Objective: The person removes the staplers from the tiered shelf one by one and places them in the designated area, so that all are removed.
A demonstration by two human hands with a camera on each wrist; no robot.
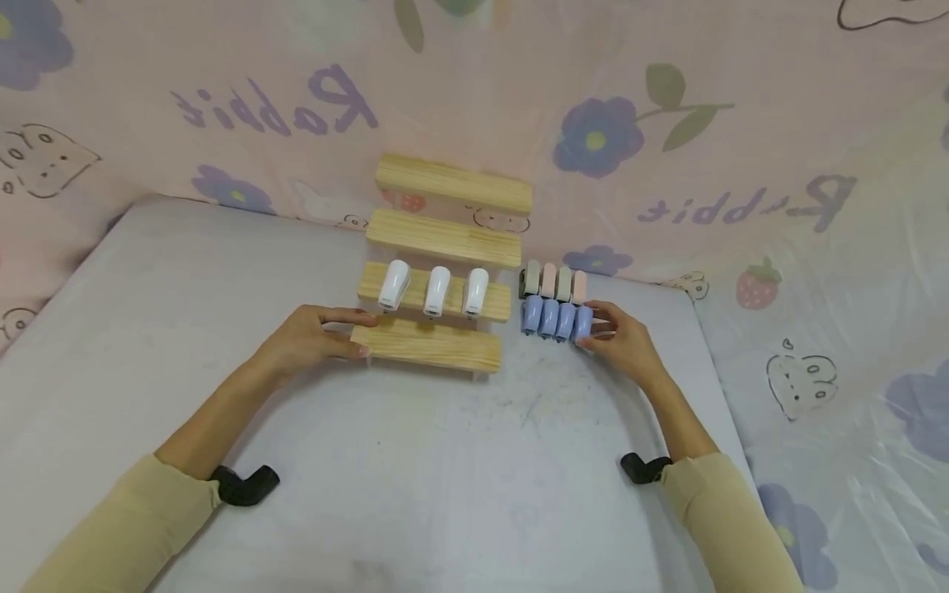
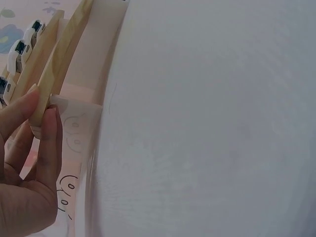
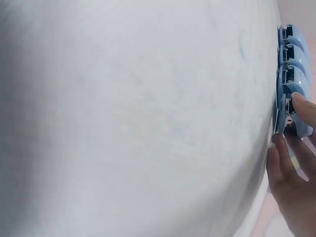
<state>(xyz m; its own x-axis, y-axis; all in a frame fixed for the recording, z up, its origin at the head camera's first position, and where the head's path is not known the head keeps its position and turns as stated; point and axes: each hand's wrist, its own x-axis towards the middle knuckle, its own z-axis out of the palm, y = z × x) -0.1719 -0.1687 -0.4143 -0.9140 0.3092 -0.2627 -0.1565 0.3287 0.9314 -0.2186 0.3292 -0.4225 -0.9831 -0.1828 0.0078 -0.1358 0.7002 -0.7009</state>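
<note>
A stepped display rack with pale wooden planks stands by the back wall, its lowest plank (image 1: 433, 346) nearest me. My left hand (image 1: 304, 338) pinches the left end of that plank, thumb and fingers on opposite faces in the left wrist view. Three white mini staplers (image 1: 437, 290) sit in a row on the second plank up. Right of the rack, several blue mini staplers stand side by side on the table. My right hand (image 1: 628, 342) holds the rightmost blue stapler (image 1: 584, 321) between thumb and fingers, its row close against it in the right wrist view.
Behind the blue row stand pink and grey-green staplers (image 1: 549, 280). Two upper planks (image 1: 445, 237) of the rack rise toward the printed curtain (image 1: 474, 99). A white-covered table (image 1: 445, 478) lies under everything. Black curved pieces (image 1: 248, 486) are at both wrists.
</note>
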